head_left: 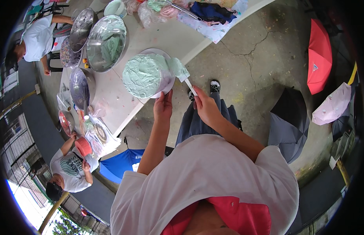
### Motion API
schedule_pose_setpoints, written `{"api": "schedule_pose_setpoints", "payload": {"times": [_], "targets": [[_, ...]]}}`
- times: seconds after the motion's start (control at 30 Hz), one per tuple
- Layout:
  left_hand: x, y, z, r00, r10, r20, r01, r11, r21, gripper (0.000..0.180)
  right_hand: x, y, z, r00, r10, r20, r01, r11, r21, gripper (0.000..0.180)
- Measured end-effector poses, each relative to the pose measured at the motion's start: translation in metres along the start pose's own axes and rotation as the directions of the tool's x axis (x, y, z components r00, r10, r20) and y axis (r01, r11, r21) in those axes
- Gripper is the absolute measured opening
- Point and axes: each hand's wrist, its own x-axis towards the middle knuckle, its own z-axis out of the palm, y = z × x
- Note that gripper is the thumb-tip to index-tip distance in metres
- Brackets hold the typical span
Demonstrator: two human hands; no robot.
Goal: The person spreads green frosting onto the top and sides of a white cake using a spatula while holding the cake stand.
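Observation:
A round cake [144,75] covered in pale green frosting sits on a round white board [171,83] by the table's near edge. A whitish patch shows on its right side. My left hand [163,106] has its fingers closed at the board's near rim, below the cake. In my right hand [206,105] is the handle of a spatula [186,78], whose blade carries a thick load of green frosting. That blade lies against or just beside the right side of the cake; I cannot tell which.
On the white table [123,103] stand a steel bowl of green frosting [106,44], a bowl with a whisk [81,89] and plastic bags [152,13]. Two people work at left, one holding a red round container [83,146]. Open umbrellas stand on the floor, including a red one [319,56] and a blue one [120,164].

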Motion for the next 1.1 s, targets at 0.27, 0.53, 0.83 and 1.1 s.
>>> {"api": "schedule_pose_setpoints", "payload": {"times": [0.27, 0.53, 0.83, 1.1], "targets": [[0.001, -0.003, 0.003, 0.999, 0.018, 0.048, -0.018, 1.0, 0.01, 0.029, -0.012, 0.0, -0.002, 0.994, 0.088, 0.066, -0.096, 0.988, 0.124, 0.035], [-0.001, -0.005, 0.006, 1.0, 0.02, 0.017, -0.02, 1.0, 0.015, 0.029, -0.006, -0.003, 0.004, 0.994, 0.087, 0.061, -0.091, 0.994, 0.067, 0.036], [0.003, -0.003, -0.001, 1.0, -0.005, 0.031, 0.004, 1.0, 0.028, 0.027, 0.01, -0.001, 0.02, 0.998, 0.059, 0.038, -0.062, 0.994, 0.086, 0.035], [-0.003, -0.005, 0.005, 0.999, 0.033, 0.023, -0.035, 0.998, 0.06, 0.026, 0.038, -0.004, 0.023, 1.0, 0.003, -0.017, -0.003, 1.0, 0.014, 0.033]]}}
